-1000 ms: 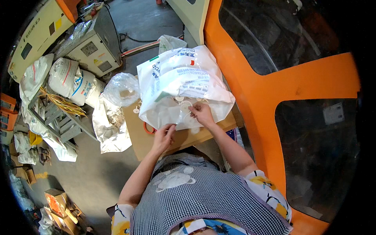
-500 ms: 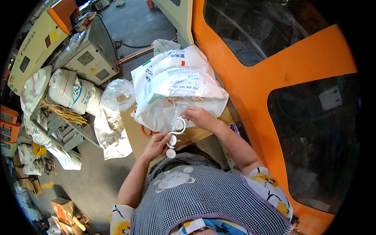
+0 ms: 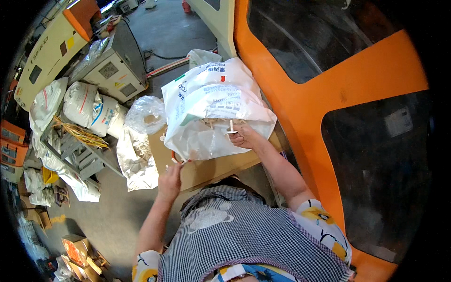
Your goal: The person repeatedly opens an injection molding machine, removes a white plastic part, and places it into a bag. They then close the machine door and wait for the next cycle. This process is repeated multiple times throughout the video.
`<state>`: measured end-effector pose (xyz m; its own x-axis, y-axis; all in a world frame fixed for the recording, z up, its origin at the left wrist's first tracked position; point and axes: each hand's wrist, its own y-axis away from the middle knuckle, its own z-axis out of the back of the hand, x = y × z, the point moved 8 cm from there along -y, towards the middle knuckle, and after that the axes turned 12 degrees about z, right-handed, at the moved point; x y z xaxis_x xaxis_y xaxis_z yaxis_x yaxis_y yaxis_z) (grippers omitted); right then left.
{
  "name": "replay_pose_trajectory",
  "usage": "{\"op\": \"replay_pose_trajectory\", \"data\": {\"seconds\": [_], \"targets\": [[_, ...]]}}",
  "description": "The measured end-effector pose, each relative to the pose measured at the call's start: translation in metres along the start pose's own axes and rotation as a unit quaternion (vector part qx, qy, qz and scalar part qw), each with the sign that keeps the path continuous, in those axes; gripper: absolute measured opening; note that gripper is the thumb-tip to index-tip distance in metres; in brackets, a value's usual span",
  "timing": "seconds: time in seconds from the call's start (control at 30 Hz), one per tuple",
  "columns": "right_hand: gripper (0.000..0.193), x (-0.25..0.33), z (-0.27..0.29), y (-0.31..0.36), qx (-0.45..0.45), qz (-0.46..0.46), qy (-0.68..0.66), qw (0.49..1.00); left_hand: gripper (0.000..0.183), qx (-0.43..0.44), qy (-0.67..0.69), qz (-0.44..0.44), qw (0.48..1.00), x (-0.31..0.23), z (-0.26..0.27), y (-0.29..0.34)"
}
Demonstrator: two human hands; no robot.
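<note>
A small white plastic piece with a round disc and a thin stem stands up from the fingers of my right hand, which is closed on it. That hand is at the opening of a large white printed plastic sack, where pale plastic parts show inside. My left hand is closed over the near left corner of the cardboard surface. Small white bits show at its fingertips, too blurred to name. Just beyond it, by the sack's edge, is part of an orange-red curved object, mostly hidden.
The sack lies on a cardboard sheet. To the left are a clear plastic bag, an open white sack of pale parts and a grey step stool. An orange machine stands close on the right.
The curved white runner with discs that both hands held is no longer seen between them. My hands have moved apart, the left to the left, the right rightward with a single disc piece.
</note>
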<state>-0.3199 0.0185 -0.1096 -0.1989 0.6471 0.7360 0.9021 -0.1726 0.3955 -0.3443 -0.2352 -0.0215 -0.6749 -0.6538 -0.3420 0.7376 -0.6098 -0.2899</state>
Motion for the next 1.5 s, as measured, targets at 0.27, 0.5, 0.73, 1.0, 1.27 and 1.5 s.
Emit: {"op": "replay_pose_trajectory", "data": {"seconds": [0.27,0.5,0.73,1.0,1.27,1.5], "targets": [[0.031,0.046,-0.014,-0.007,-0.030,0.356,0.498,0.790,0.024,0.214,0.567,0.410,0.681,-0.002,-0.057,-0.006],[0.029,0.000,-0.068,0.026,0.292,0.163,0.145,0.931,0.022,0.315,0.668,0.401,0.543,-0.035,-0.064,-0.005],[0.022,0.001,-0.076,0.041,0.271,0.138,0.037,0.952,0.022,0.332,0.667,0.402,0.532,-0.032,-0.071,0.001],[0.032,-0.042,-0.024,0.024,0.146,0.100,0.238,0.955,0.017,0.230,0.428,0.295,0.823,-0.029,-0.038,-0.005],[0.029,-0.037,0.088,-0.060,-0.080,-0.022,0.201,0.976,0.009,0.042,0.046,0.019,0.998,-0.036,0.014,-0.003],[0.035,0.012,-0.040,-0.009,0.006,0.304,0.576,0.759,0.027,0.164,0.635,0.403,0.638,0.001,-0.043,-0.001]]}}
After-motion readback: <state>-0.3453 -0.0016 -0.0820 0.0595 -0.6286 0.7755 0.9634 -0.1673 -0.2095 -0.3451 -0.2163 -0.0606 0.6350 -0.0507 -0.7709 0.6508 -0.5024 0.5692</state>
